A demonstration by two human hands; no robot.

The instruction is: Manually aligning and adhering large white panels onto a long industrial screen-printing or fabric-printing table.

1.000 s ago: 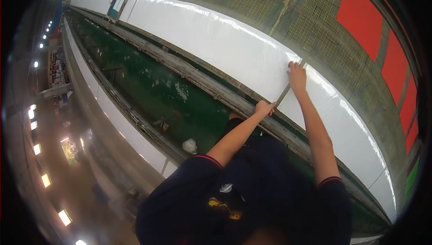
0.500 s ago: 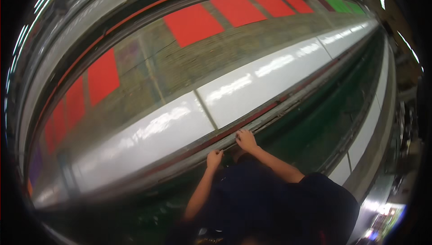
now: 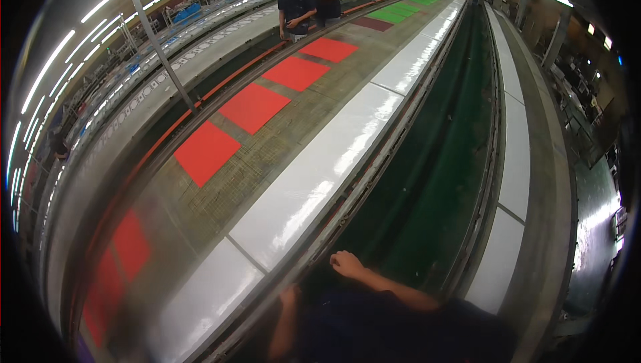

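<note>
Both hands had shifted since the earlier frame, when they were together at the rail (image 3: pixel 350 199): the right hand (image 3: pixel 347 264) had come off it and was over the green aisle (image 3: pixel 427 163), while the left hand (image 3: pixel 289 293) was by the near stretch of the rail. The right fingers were bent inward, but whether they gripped anything could not be told; the left hand was too blurred to tell whether it was open or closed. White sheets (image 3: pixel 317 173) lay flat along the right side of the left table (image 3: pixel 267 163), just beside the rail, end to end with narrow dark gaps. They were rectangular, smooth and glossy, with bright streaks of light near their right edges. At least three showed there, and at least three more on the right table (image 3: pixel 547 163), across the aisle. Left of the white row, four red sheets (image 3: pixel 254 106) stood out clearly; others at near left were too blurred to count. Farther off lay one maroon sheet (image 3: pixel 371 24) and several green sheets (image 3: pixel 394 14). Two people (image 3: pixel 296 11) stood at far left, beyond the red sheets.
</note>
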